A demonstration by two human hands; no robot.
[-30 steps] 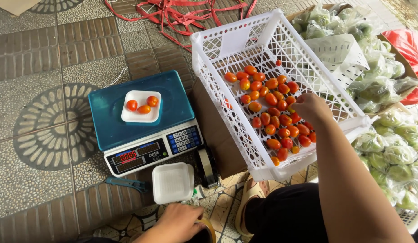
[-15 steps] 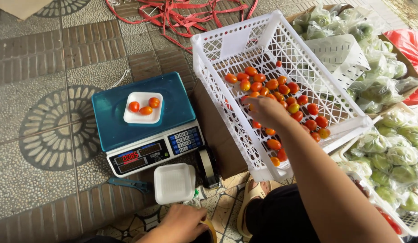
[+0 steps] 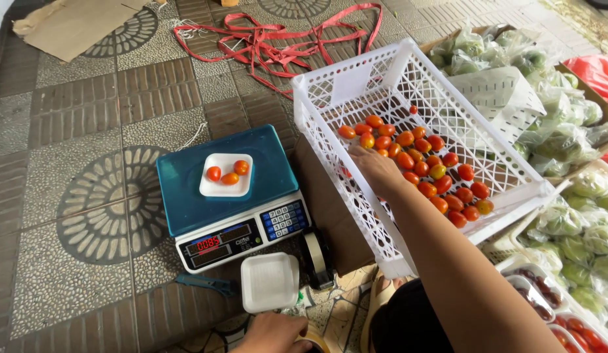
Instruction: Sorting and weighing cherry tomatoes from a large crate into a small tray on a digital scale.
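Observation:
My right hand (image 3: 377, 168) reaches into a white plastic crate (image 3: 304, 124), knuckles up and fingers curled, at the left edge of a heap of red and orange cherry tomatoes (image 3: 434, 171). Its palm is hidden. To the left, a blue-topped digital scale (image 3: 186, 206) carries a small white foam tray (image 3: 222, 189) with three tomatoes (image 3: 228, 172) on it. Only the back of my left hand (image 3: 274, 333) shows at the bottom edge, just below a stack of empty white foam trays (image 3: 270, 281) and beside a tan roll.
A tape roll (image 3: 317, 258) and a blue-handled tool (image 3: 206, 283) lie in front of the scale. Red straps (image 3: 277, 33) and cardboard (image 3: 75, 23) lie on the tiled floor behind. Bagged greens (image 3: 578, 222), a small white basket (image 3: 500, 95) and wrapped tomato trays (image 3: 578, 323) crowd the right.
My right hand has moved from the lower right of the tomato heap to its left edge, toward the scale. My left hand has stayed low by the foam trays.

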